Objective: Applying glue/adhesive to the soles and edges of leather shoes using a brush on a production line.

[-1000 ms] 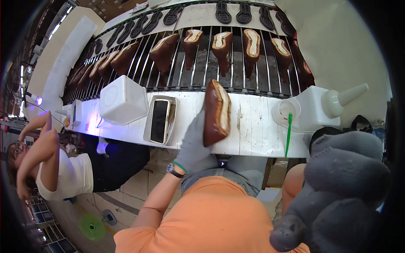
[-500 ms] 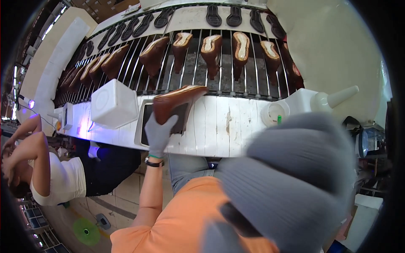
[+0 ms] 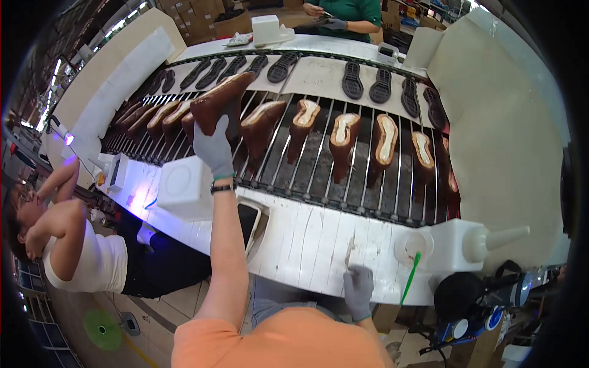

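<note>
My left hand [image 3: 213,149], in a grey glove, is closed on a brown shoe upper [image 3: 216,101] from below. The upper is held sole side up over the left part of the metal rack [image 3: 319,184], close to a row of similar brown uppers [image 3: 262,122], several with pale undersides. By the front edge of the white worktop [image 3: 307,236] is my right hand [image 3: 359,291], also gloved in grey. It looks empty, its fingers loosely extended. Beside my left forearm lies a shallow tray [image 3: 261,224], partly hidden by the arm.
Black soles [image 3: 353,81] line a pale strip behind the rack. A white square container [image 3: 184,187] stands left; a spouted white bottle [image 3: 460,245], a small tub [image 3: 412,246] and a green-handled brush [image 3: 410,279] are right. One person [image 3: 86,245] sits at left, another [image 3: 353,12] works opposite.
My left hand has carried the upper from over the tray forward and left to the rack. My right hand, large and blurred before, is now down at the worktop edge. The view has shifted.
</note>
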Tool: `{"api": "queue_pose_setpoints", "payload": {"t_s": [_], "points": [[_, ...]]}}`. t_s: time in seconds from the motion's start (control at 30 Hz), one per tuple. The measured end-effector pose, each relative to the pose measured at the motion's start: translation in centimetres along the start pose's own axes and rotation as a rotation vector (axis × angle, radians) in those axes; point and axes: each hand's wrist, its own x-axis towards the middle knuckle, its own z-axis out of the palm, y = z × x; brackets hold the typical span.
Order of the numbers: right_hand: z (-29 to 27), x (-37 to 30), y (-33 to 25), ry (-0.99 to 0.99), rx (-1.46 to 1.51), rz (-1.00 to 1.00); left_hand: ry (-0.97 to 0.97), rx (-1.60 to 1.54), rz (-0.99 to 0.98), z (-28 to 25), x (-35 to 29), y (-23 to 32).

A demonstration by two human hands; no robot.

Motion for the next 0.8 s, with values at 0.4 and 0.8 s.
{"api": "queue_pose_setpoints", "payload": {"t_s": [0.4,0.8], "points": [[1.9,-0.4,1.5,0.081,-0.178,-0.114,-0.147,0.699,-0.328,2.9,1.8,-22.7],[1.7,-0.2,1.7,0.085,-0.203,-0.090,0.248,0.716,-0.482,6.2,3.4,-18.8]]}}
